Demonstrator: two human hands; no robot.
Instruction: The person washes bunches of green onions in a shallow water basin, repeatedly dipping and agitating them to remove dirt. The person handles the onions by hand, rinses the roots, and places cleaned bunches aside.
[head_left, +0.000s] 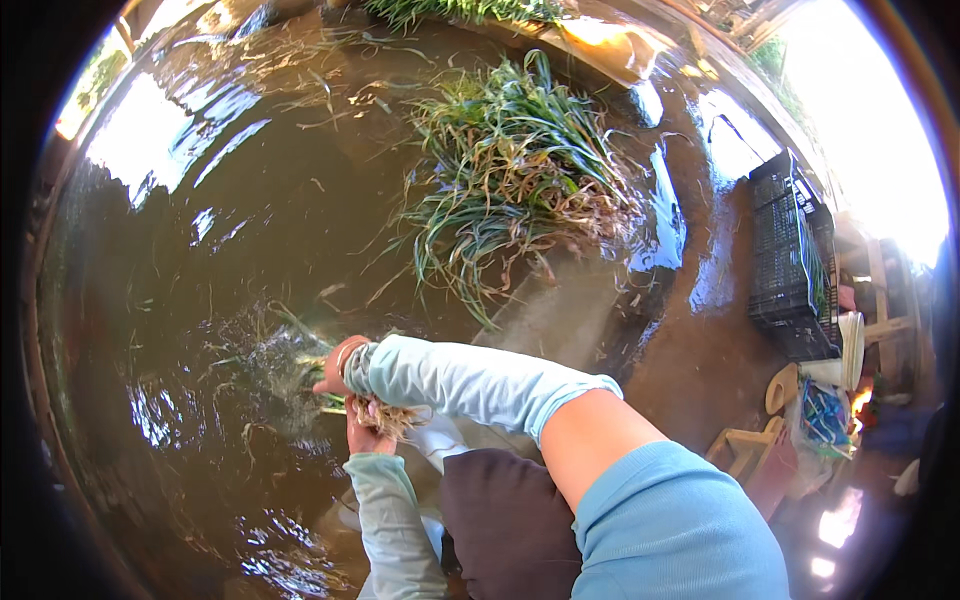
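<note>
Muddy brown water lies before me, and both my hands are low over it at the centre left. My left hand grips a bunch of long-leaved green plants near its pale, stringy roots. Just above it, my right hand is closed around the stems of the same bunch, its fingers partly hidden. The leafy end points left into splashing water and is blurred. Farther off, a large heap of similar plants lies at the water, with green leaves, some yellowed ones, and roots towards the right.
A black plastic crate with some green leaves stands at the right. Near it are a wooden stool and a clear plastic bag with blue contents. More green plants lie at the top edge. Loose leaves float about.
</note>
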